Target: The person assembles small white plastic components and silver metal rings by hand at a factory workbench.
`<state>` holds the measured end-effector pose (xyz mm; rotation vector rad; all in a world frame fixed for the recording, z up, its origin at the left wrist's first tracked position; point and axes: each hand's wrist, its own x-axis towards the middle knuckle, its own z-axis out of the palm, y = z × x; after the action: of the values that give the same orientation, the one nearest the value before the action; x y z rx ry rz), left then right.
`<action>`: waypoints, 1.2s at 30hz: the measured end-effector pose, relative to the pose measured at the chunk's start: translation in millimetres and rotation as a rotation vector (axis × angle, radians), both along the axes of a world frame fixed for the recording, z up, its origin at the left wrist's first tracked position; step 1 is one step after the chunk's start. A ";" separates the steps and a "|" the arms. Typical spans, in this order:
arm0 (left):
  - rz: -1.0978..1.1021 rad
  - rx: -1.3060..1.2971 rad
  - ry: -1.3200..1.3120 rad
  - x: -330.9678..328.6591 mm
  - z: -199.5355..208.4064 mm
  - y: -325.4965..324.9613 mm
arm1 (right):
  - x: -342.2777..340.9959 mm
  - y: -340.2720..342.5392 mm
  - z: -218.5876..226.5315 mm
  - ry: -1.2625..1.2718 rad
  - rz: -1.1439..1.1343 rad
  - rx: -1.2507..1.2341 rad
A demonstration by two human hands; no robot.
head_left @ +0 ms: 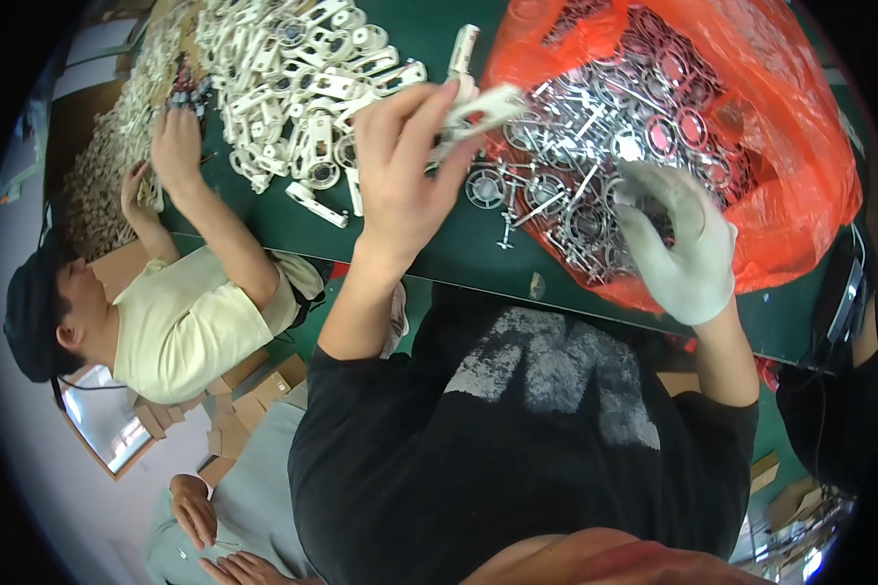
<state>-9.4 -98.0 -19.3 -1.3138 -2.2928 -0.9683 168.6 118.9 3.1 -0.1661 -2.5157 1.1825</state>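
Note:
Raised over the green table, my bare left hand is closed on a white plastic part, long with an oval opening and slightly blurred. My right hand, in a pale glove, reaches down onto a heap of shiny chrome-coloured parts, some ring-shaped and some like thin rods. Its thumb and fingers are curved and apart, with heap parts showing between them. The heap lies in an open red plastic bag and spills over its near left rim. Another white part stands out just beyond my left hand.
A large pile of white plastic parts covers the table at the far left. On the left, a co-worker in a black cap handles small parts. A second person's hands show lower left. Cardboard boxes stand behind; a black device sits right.

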 end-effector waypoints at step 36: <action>-0.259 -0.218 -0.048 48.3 -6.8 165.6 | -5.3 46.7 -2.2 -0.239 -0.707 -0.180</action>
<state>38.9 67.6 -26.1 -1.7294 -2.3585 -0.8526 163.2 165.7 0.9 -1.1894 -2.2033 1.1104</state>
